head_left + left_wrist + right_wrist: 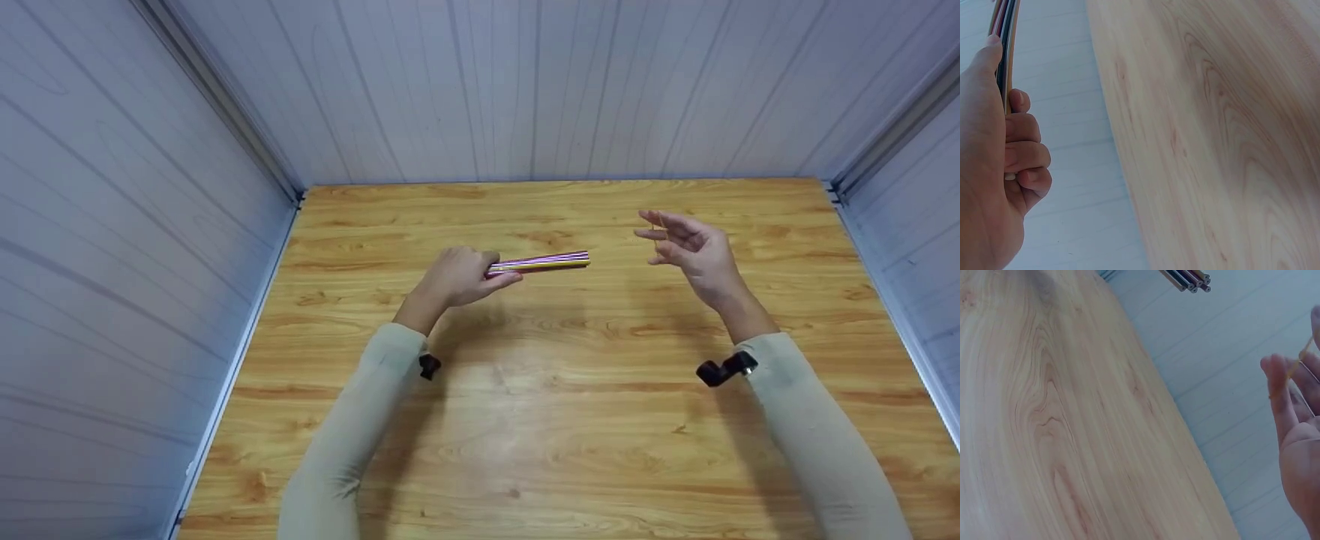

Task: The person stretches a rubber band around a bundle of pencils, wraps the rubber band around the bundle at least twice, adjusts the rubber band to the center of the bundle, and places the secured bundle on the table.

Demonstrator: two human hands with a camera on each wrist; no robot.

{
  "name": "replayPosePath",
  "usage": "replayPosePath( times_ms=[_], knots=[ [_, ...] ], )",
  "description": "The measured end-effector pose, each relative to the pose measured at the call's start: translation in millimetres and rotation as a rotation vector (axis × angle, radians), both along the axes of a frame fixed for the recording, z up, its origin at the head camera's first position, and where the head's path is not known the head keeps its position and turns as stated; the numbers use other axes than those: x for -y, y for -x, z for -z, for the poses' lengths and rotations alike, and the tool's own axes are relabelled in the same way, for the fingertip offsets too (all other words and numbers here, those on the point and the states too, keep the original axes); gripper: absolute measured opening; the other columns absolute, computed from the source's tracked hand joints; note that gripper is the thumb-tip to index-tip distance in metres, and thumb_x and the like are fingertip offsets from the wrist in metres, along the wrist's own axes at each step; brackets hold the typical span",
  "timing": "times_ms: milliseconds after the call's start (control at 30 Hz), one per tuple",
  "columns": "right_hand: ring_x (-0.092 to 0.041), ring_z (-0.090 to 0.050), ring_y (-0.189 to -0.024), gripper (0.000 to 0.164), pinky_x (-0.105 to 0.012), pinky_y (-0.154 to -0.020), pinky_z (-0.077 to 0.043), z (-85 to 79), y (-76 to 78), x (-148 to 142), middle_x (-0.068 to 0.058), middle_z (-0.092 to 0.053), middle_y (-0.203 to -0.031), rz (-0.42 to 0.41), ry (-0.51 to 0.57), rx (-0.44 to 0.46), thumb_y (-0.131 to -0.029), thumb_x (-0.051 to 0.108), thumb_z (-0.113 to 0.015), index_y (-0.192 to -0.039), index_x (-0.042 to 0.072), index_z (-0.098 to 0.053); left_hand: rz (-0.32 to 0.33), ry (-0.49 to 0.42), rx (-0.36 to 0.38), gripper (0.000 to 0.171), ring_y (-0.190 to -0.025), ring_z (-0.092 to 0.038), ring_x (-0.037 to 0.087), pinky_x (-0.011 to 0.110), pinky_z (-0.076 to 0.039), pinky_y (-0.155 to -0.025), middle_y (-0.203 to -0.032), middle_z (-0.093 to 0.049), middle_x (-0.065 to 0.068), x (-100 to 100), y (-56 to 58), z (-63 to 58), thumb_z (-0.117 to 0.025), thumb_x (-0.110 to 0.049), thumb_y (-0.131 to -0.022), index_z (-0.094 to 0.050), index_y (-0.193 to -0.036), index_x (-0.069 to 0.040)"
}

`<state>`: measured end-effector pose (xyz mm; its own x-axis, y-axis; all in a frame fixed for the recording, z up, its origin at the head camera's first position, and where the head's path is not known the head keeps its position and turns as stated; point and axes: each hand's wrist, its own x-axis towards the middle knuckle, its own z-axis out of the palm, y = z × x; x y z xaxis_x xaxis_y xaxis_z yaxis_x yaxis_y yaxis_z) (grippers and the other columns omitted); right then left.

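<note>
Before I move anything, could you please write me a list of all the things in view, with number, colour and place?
Bundle of sticks, probably pencils: 1, purple, white, yellow and dark; in the left grip; stick count unclear
Elastic band: 1, orange-yellow; stretched across fingers of the right grip
Table: 1, yellow-brown wood grain; under both arms
Walls: 3, pale grey; left, back, right
Corner strips: 2, grey; where the walls meet
Wrist devices: 2, black; at the left cuff and right cuff
Sleeves: 2, pale grey-green; one per arm
Grips: 2, bare hands; left and right, above the table
</note>
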<state>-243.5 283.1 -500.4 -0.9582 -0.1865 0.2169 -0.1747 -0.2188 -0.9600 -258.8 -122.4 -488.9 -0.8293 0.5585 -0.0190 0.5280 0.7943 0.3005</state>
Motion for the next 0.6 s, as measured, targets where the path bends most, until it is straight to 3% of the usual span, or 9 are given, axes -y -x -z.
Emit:
replayPosePath(
  times_ms=[133, 233, 600],
  knots=[
    [-0.014, -0.065, -0.148, 0.057, -0.031, -0.107, -0.064, 4.7, -3.5, -2, 0.007, -0.070, -0.158, -0.075, -0.002, 0.002, -0.104, -0.008, -0.073, -0.159, -0.006, -0.057, -0.004, -0.011, -0.001, 0.058, -0.058, -0.034, 0.011, 0.030, -0.031, -0.061, -0.065, -0.041, -0.004, 0, 1.8, -3.1, -0.056, -0.064, -0.113, -0.064, -0.092, -0.011],
    [-0.008, -0.058, -0.153, 0.059, -0.031, -0.115, -0.060, 9.6, -6.6, -3, 0.010, -0.067, -0.161, -0.121, -0.030, -0.001, -0.102, -0.009, -0.075, -0.158, -0.005, -0.058, -0.001, -0.021, -0.009, 0.058, -0.058, -0.032, 0.011, 0.030, -0.029, -0.061, -0.065, -0.040, -0.005, 0, 3.2, -5.1, -0.056, -0.064, -0.113, -0.061, -0.089, -0.012],
    [-0.021, -0.063, -0.146, 0.063, -0.034, -0.108, -0.064, 12.8, -6.4, 3, 0.002, -0.067, -0.155, -0.146, -0.064, -0.039, -0.096, -0.021, -0.074, -0.154, -0.017, -0.050, 0.010, -0.001, -0.018, 0.058, -0.060, -0.034, 0.011, 0.031, -0.030, -0.063, -0.067, -0.039, -0.005, -3, 8.6, -11.7, -0.055, -0.064, -0.114, -0.059, -0.088, -0.013]
  ],
)
